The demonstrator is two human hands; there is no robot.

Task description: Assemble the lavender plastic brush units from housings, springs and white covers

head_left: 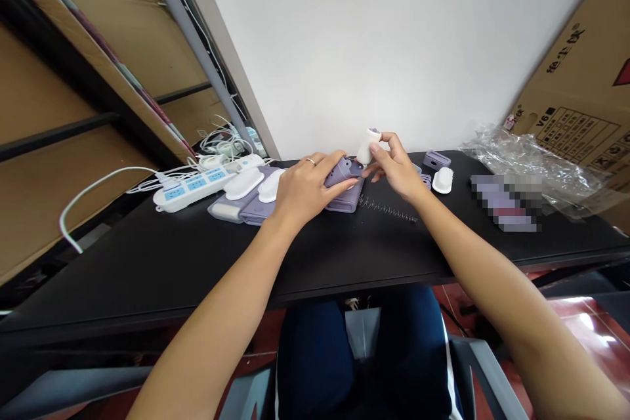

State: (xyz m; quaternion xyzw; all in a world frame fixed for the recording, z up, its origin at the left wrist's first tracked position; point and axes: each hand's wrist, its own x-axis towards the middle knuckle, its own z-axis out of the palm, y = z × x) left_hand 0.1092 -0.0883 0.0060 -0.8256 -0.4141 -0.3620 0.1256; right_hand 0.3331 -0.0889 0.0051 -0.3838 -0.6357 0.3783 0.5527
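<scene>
My left hand (pixel 308 184), a ring on one finger, is closed around a purple plastic part (pixel 340 172) with small holes in its end. Between the thumb and fingers of my right hand (pixel 396 167) is a white, curved plastic piece (pixel 368 146), held upright just right of that part. Below my hands, a long thin coil spring (pixel 388 210) lies stretched out on the black table. A flat purple item (pixel 348 200) sits under my left hand. Left of it lie purple strap-like pieces (pixel 256 210) bearing white oval pads (pixel 245 182).
A white power strip (pixel 197 189) with tangled cables stands at left. On the right are a small purple holder (pixel 436 159), a white brush-like piece (pixel 443 180), a blurred-out purple item (pixel 506 203), and clear plastic wrapping (pixel 536 164) against a cardboard box (pixel 581 98). A white wall (pixel 394 46) rises behind.
</scene>
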